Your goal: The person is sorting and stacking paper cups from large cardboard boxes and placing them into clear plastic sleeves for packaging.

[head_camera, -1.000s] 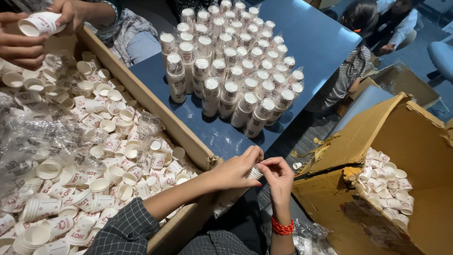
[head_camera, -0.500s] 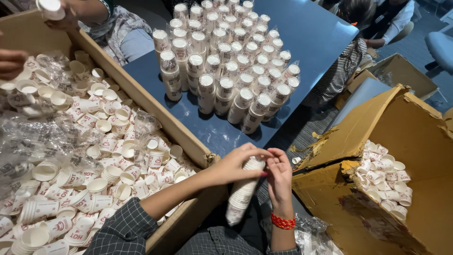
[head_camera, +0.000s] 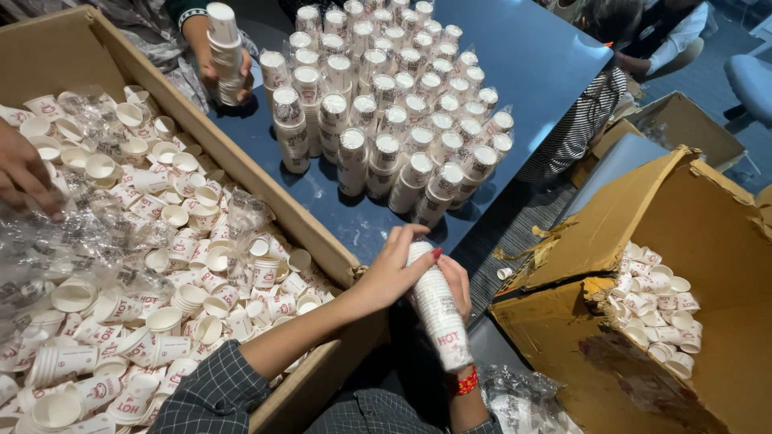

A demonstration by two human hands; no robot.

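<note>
A tall stack of white paper cups [head_camera: 441, 312] with red print stands tilted in front of me. My right hand [head_camera: 458, 283] grips it from behind, a red bracelet on that wrist. My left hand [head_camera: 396, 270] presses on its top end, fingers curled over the rim. Both hands hover just past the corner of the long cardboard box [head_camera: 315, 235], which is full of loose paper cups [head_camera: 161, 265] and crumpled clear plastic [head_camera: 96, 241].
Several wrapped cup stacks [head_camera: 386, 120] stand upright on the blue table [head_camera: 531, 56]. A torn cardboard box [head_camera: 643, 265] with loose cups lies at my right. Another person's hand [head_camera: 215, 76] holds a stack at the far side; a second hand [head_camera: 24, 173] reaches in at left.
My hands have brought the cup stack up and more upright, the left hand now over its top. The person opposite has lowered a stack toward the table.
</note>
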